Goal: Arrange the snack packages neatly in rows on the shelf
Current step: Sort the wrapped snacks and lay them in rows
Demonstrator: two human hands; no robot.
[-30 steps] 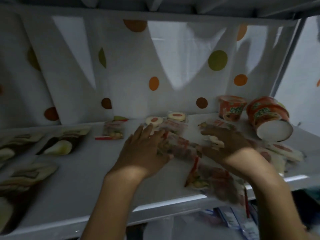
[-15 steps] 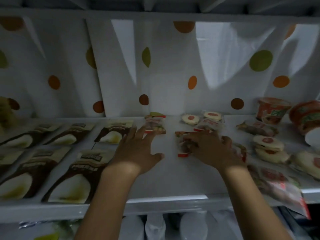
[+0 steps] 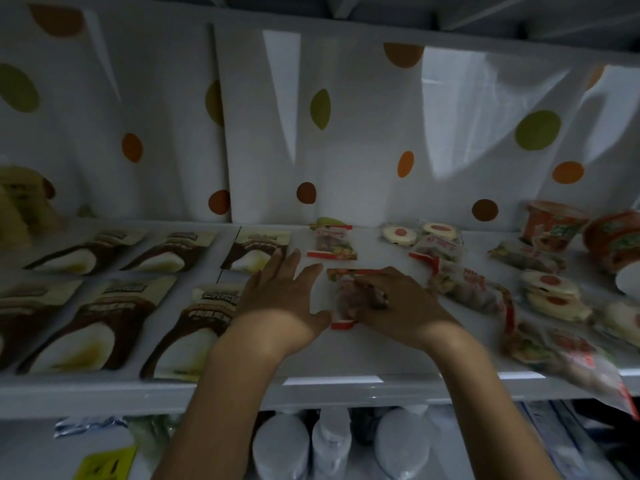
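White shelf (image 3: 346,362), with a white sheet with coloured dots (image 3: 346,150) at the back. All places told from the small snack pack (image 3: 341,299) in the middle of the shelf: see-through, red at both ends, lying flat, one red end to the back and one to the front.

Far left of the pack: brown and cream pouches (image 3: 104,317), flat, side by side in two tidy rows, one row at the back and one at the front. Down low and left of the pack, under the shelf: a yellow tag (image 3: 104,462).

Just left of the pack: left hand (image 3: 277,303), palm down on the shelf, fingers straight and a little spread, holding nothing, thumb right by the pack's front corner.

On top of the pack: right hand (image 3: 398,306), fingers bent over it, holding it down. Just behind the pack and apart from it: a second small pack (image 3: 332,244) of the same kind, also flat. Straight below, under the shelf: white bottle tops (image 3: 280,448).

Right of the pack: a messy bunch of bigger see-through packs (image 3: 464,285), all slanted, too blurry to count. Behind those: round white snacks with red middles (image 3: 398,234).

Far right of the pack: an orange noodle cup (image 3: 550,225) standing up, and a second orange cup (image 3: 613,240) tipped on its side. Front right: one loose pack (image 3: 581,362) hanging over the shelf's front edge.
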